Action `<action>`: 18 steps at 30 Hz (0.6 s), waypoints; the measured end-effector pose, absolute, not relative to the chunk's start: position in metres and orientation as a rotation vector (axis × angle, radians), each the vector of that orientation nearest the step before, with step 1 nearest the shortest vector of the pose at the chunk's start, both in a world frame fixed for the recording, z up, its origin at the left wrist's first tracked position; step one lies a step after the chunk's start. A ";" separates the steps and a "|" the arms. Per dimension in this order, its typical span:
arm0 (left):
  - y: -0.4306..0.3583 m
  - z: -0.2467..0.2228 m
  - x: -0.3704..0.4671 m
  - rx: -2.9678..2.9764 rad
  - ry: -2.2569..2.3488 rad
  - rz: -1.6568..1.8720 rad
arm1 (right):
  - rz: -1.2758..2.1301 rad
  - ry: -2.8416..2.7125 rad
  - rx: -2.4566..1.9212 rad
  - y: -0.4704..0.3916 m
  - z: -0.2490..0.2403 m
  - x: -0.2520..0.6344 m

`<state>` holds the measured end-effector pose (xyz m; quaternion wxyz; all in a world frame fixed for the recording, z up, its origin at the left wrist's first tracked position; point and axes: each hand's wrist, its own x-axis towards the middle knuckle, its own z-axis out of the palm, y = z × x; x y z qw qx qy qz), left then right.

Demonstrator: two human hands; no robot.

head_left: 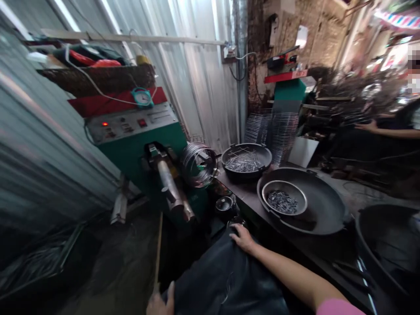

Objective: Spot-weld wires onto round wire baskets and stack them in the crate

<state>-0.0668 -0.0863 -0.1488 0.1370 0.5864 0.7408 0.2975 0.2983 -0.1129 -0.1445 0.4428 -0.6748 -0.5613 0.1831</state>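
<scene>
My right hand (243, 239) rests on the far edge of the dark apron (226, 275) over my lap, its fingers spread and holding nothing. At the bottom edge, my left hand (160, 302) shows only in part, beside the apron's left side, thumb and fingers apart. A thin wooden stick (159, 249) runs down to its fingertips; whether they touch it I cannot tell. Ahead stands a green machine (127, 157) with a metal bar (169, 183) jutting toward me. A small dark metal bowl (224, 204) lies just beyond my right hand.
A wire coil (198, 166) hangs beside the machine. On the right-hand bench, a black pan (226, 168) holds wire pieces; a wide pan (328, 205) holds a bowl (303, 197) of small metal parts. A co-worker's arm (390, 130) reaches in at right.
</scene>
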 end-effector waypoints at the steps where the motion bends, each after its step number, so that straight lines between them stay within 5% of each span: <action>1: -0.087 -0.151 -0.060 1.744 2.147 0.818 | 0.472 -1.418 -1.665 -0.112 -0.145 0.300; 18: -0.085 -0.119 -0.040 1.787 2.094 0.368 | 0.778 -1.462 -1.794 -0.081 -0.148 0.308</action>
